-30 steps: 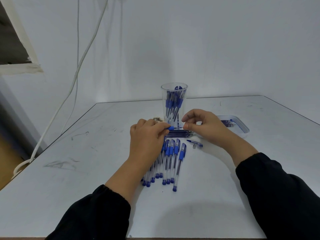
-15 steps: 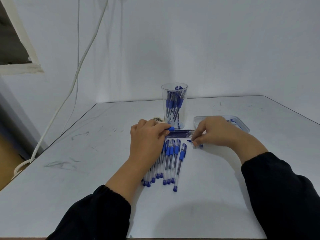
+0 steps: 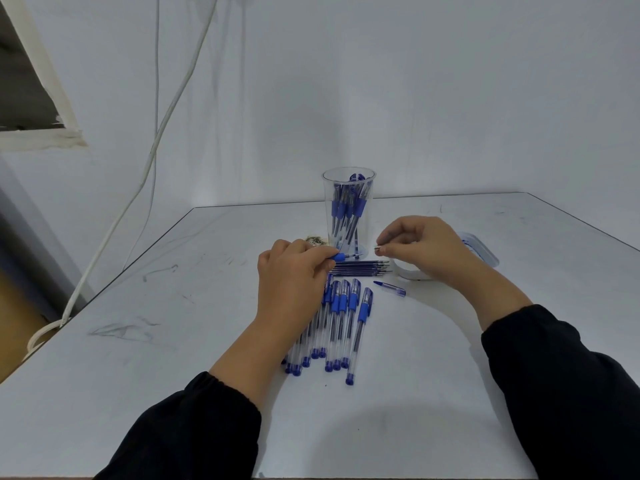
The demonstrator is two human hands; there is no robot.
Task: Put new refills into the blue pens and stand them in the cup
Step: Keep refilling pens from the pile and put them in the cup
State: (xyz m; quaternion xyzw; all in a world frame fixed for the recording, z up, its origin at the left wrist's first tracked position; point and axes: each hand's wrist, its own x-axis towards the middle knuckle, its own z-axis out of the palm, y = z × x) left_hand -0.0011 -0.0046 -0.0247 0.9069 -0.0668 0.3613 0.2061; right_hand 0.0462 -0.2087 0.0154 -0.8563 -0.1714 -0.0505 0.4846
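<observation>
White scuffed table against a plain wall; no readable writing. Left hand grips a pen; right hand pinches something small.

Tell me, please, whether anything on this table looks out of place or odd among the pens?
One thing stands out: a pen cap lies alone, askew, right of the row of blue pens and apart from them. The table also shows scuffs and pen marks near its left edge. Nothing looks spilled.

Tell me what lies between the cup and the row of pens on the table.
Head view: a bundle of loose refills lies crosswise between the cup and the row of pens.
</observation>
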